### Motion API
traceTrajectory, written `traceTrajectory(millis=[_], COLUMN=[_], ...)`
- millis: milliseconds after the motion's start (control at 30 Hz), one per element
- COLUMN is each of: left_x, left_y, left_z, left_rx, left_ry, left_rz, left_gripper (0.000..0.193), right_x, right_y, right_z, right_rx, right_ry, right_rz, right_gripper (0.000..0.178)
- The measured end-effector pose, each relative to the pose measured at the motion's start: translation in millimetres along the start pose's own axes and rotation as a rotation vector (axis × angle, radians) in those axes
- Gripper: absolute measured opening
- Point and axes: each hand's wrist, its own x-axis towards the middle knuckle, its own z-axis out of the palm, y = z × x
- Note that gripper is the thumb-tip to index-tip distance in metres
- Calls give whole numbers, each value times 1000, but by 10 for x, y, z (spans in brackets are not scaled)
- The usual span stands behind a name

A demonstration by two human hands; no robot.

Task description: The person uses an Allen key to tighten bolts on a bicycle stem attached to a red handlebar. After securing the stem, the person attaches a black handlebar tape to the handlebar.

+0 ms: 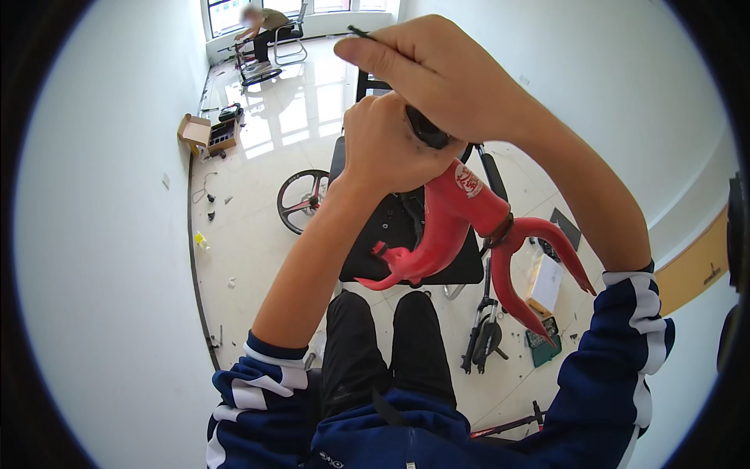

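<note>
A red bicycle frame (437,234) is held up in front of me, its red fork (516,250) pointing down to the right. My left hand (371,144) is closed around the frame's upper part. A black round part (428,127) shows between my two hands. Just above it, my right hand (445,74) is closed, with the tip of a thin dark rod (359,32) sticking out by the thumb. The rest of that rod is hidden in the fist, so its kind cannot be told.
Behind the frame stands a black chair (461,266) with small parts on its seat. A wheel (301,202), suspension fork (480,336), green case (543,352), white box (544,283) and open cardboard box (207,133) are around it. Far left, a person (266,31) sits by a bicycle.
</note>
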Motion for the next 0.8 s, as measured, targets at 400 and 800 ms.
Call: traceTrajectory(millis=[400,800], left_x=[73,59], left_y=[66,153], left_z=[-144,1], left_rx=[45,53], left_ry=[-45,100], left_rz=[-65,-38], left_gripper=[44,41], right_x=[98,-181], right_y=[85,548], right_z=[-276,-60], right_rx=[195,1129], right_ry=[53,426], right_rz=[321,801], right_gripper=[58,48])
